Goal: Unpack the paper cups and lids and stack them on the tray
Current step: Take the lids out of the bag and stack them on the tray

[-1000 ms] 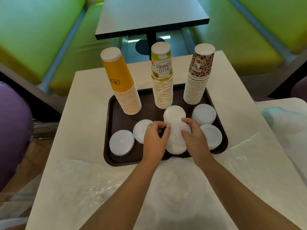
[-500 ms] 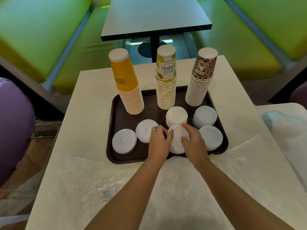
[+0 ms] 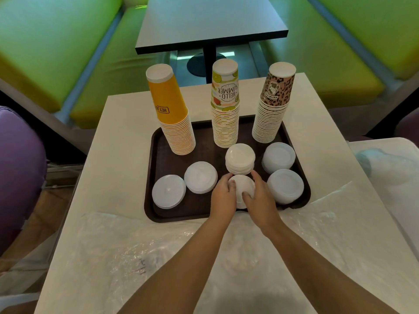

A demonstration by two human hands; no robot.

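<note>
You had both hands on one short stack of white round plastic lids (image 3: 243, 188) at the near middle of the dark brown plastic tray (image 3: 150, 177). Your left hand (image 3: 223, 197) curled round its left side and your right hand (image 3: 260, 198) round its right, so the stack sat squarely between your fingers, neither hand nearer. Its axis stood roughly upright, touching or just short of the taller stack of white lids (image 3: 239, 158) behind it.

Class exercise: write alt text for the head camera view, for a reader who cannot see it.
Both hands, left and right, grip a white lid stack on a brown tray, with five more lid stacks and three upside-down cup stacks behind.
</note>
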